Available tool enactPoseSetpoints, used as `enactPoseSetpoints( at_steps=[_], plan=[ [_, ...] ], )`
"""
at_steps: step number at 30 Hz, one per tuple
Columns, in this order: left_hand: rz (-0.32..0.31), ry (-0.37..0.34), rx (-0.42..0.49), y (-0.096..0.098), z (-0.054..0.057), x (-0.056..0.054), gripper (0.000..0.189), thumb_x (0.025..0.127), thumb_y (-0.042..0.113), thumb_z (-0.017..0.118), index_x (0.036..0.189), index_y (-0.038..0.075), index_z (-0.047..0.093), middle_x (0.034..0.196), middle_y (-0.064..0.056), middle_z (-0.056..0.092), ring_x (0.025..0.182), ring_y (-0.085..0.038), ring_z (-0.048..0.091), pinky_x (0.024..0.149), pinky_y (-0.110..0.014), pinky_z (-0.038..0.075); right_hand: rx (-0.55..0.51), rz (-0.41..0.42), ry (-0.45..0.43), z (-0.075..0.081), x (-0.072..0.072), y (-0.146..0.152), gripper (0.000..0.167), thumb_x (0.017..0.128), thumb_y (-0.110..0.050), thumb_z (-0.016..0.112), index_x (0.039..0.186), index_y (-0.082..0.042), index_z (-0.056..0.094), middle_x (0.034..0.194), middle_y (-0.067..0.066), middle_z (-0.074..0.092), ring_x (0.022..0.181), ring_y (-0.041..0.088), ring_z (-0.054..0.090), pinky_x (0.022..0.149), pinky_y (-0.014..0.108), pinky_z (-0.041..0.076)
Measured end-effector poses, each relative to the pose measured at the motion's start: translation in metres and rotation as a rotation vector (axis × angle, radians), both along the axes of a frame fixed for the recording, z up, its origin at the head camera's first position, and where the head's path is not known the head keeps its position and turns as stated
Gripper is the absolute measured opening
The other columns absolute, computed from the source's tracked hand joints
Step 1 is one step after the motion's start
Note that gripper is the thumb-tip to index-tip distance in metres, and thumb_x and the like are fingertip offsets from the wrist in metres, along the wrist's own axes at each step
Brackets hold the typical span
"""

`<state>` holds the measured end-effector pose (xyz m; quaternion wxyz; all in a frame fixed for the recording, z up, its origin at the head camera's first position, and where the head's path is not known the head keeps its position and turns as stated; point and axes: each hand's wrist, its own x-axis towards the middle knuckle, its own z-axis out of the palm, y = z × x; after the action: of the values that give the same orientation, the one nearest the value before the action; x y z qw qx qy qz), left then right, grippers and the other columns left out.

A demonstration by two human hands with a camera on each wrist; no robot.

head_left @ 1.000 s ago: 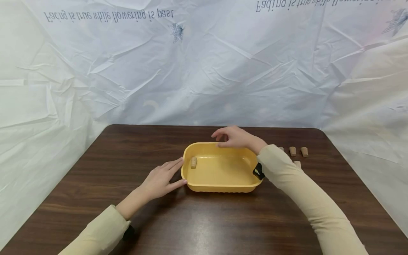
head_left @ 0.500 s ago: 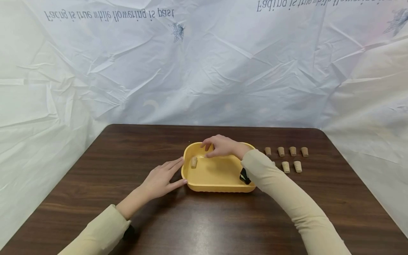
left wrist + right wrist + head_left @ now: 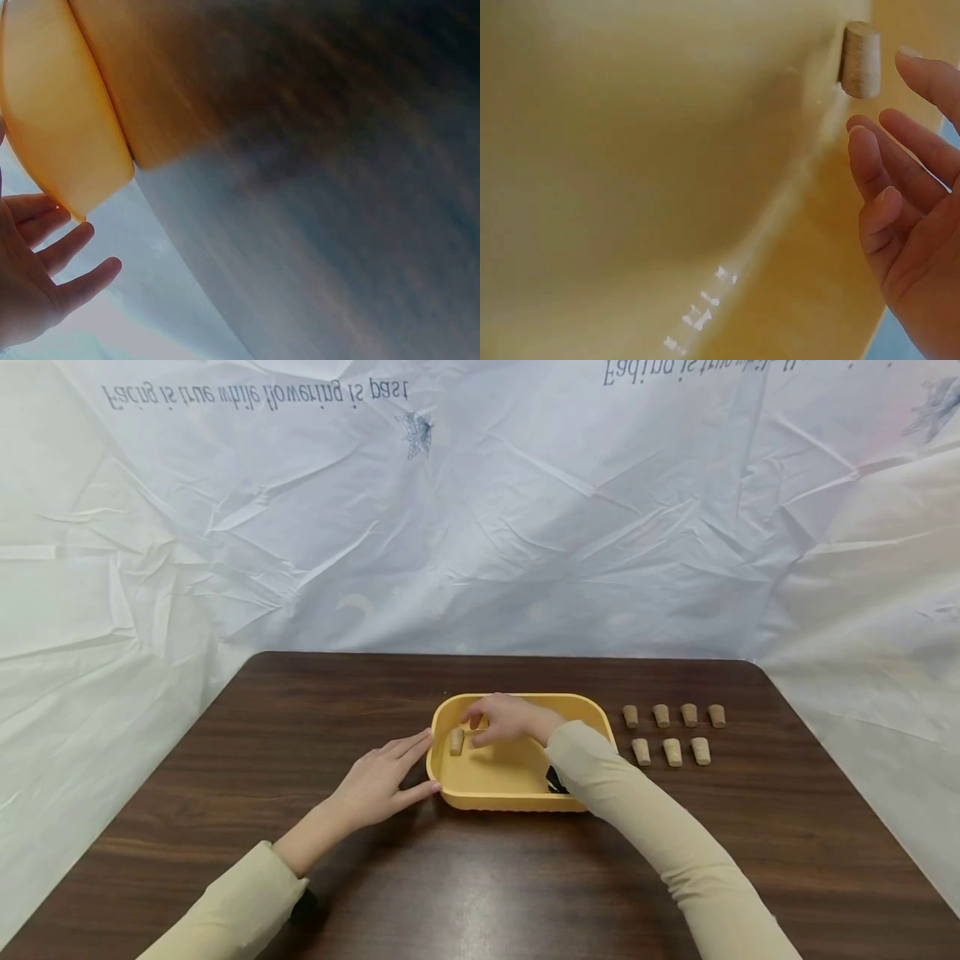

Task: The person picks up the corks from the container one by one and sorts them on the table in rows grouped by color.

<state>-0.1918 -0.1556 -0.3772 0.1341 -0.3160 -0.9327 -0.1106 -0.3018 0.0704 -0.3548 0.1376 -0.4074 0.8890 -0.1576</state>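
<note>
A yellow plastic basin point(image 3: 517, 802) stands on the dark wooden table, with a single cork stopper point(image 3: 456, 742) in its left part. My left hand point(image 3: 382, 785) rests against the basin's left end, fingers straight and spread at the rim. Inside the basin, my right hand point(image 3: 506, 718) is just right of the cork, thumb and fingers parted around a gap. In the right wrist view the cork point(image 3: 861, 60) is near the fingertips, apart from them, and the right hand point(image 3: 919, 202) holds nothing. The left wrist view shows the left hand point(image 3: 37, 262) by the basin's wall point(image 3: 64, 105).
Right of the basin, several corks lie in two rows: a darker back row point(image 3: 661, 717) and a paler front row point(image 3: 672, 752). A white printed sheet point(image 3: 480, 527) hangs behind the table point(image 3: 300, 693) and along both sides.
My right hand has moved left and down from above the basin's back rim into the basin, toward the cork. The corks on the right have come into view. The left hand stays put.
</note>
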Motion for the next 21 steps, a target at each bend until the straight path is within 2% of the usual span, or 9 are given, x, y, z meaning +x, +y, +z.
enactPoseSetpoints(
  at_steps=[10, 17, 21],
  plan=[
    [-0.007, -0.004, -0.002, 0.001, -0.001, -0.001, 0.069, 0.083, 0.054, 0.049, 0.135, 0.009, 0.039, 0.135, -0.006, 0.038, 0.112, -0.026, 0.045, 0.079, -0.046, 0.042, 0.004, 0.036, 0.083, -0.012, -0.002, -0.01, 0.036, 0.078, -0.029, 0.066, 0.11, -0.012, 0.061, 0.099, -0.003, 0.06, 0.088, 0.009, 0.054, 0.076, 0.023, 0.041],
    [-0.011, 0.011, -0.001, 0.001, -0.001, -0.001, 0.069, 0.083, 0.053, 0.05, 0.134, 0.008, 0.039, 0.135, -0.006, 0.038, 0.112, -0.026, 0.045, 0.079, -0.046, 0.041, 0.062, 0.026, 0.171, -0.014, -0.001, -0.021, 0.019, 0.076, -0.032, 0.067, 0.088, -0.018, 0.063, 0.08, -0.011, 0.057, 0.072, 0.006, 0.05, 0.067, 0.022, 0.04],
    [-0.012, 0.015, -0.001, 0.001, 0.0, -0.001, 0.069, 0.083, 0.053, 0.05, 0.134, 0.008, 0.039, 0.134, -0.006, 0.039, 0.112, -0.026, 0.045, 0.078, -0.046, 0.042, 0.098, 0.015, 0.204, -0.013, -0.001, -0.025, 0.015, 0.076, -0.031, 0.067, 0.084, -0.019, 0.062, 0.073, -0.012, 0.053, 0.068, 0.007, 0.048, 0.063, 0.022, 0.039]
  ],
)
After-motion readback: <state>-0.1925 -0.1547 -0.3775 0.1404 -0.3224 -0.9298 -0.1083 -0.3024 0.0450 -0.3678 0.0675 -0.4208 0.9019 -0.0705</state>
